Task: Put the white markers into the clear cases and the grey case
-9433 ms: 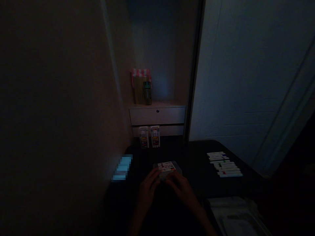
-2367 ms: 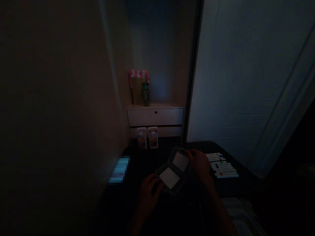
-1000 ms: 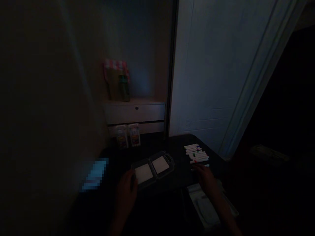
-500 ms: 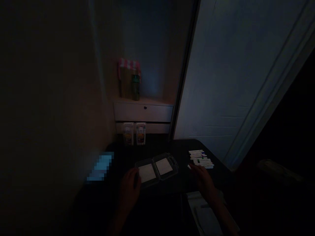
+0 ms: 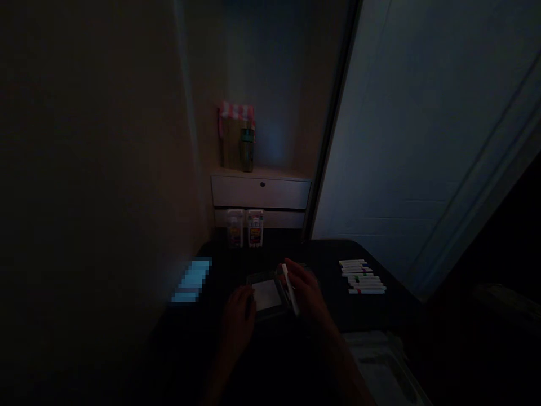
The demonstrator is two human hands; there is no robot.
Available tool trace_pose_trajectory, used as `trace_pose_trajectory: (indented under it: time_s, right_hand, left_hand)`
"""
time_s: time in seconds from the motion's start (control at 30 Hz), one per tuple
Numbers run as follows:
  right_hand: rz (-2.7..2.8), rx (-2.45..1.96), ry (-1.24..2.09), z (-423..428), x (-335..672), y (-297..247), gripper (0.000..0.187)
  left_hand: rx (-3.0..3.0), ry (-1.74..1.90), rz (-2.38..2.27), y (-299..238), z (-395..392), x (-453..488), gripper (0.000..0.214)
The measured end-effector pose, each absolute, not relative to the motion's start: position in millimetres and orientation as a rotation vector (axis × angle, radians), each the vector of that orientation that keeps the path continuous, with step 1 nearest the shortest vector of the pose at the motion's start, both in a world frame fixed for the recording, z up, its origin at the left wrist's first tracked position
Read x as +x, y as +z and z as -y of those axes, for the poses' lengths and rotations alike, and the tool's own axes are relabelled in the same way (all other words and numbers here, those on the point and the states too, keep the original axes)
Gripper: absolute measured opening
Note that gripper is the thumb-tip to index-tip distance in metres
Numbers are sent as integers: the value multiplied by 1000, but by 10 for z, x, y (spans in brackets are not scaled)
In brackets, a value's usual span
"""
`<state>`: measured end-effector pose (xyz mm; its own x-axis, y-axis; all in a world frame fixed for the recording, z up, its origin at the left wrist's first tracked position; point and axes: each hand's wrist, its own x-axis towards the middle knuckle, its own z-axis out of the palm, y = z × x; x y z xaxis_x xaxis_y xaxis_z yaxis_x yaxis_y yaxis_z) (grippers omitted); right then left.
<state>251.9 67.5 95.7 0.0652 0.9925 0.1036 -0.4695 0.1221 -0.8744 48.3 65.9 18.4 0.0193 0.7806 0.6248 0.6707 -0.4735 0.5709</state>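
Observation:
The scene is very dark. An opened clear plastic case (image 5: 267,294) with a white inside lies on the black table (image 5: 321,259) in front of me. My left hand (image 5: 237,316) rests against the case's left edge, fingers curled on it. My right hand (image 5: 305,293) is over the case's right half, fingers closed round a white marker (image 5: 289,288) that points up and away. A row of several white markers (image 5: 362,277) with coloured bands lies to the right.
Two small packaged items (image 5: 245,228) stand at the table's far edge below a drawer unit (image 5: 261,193) that carries a green bottle (image 5: 247,150) and a pink-checked box. A blurred bright patch (image 5: 191,280) lies left. Clear plastic packaging (image 5: 382,366) lies near right.
My right hand left the marker row and came back over the case's right half with a white marker in it. My left hand stayed at the case's left edge.

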Motion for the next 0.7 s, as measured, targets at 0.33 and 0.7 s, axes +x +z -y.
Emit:
trace_pose_trajectory:
  time_s: [0.33, 0.7]
  right_hand:
    - [694, -715, 1375, -1092, 1983, 736, 58]
    - [1165, -1037, 1078, -1299, 1727, 563, 45]
  left_hand:
    - [2120, 1458, -1552, 191, -614, 497, 29]
    - [2070, 1426, -1593, 142, -644, 499, 34]
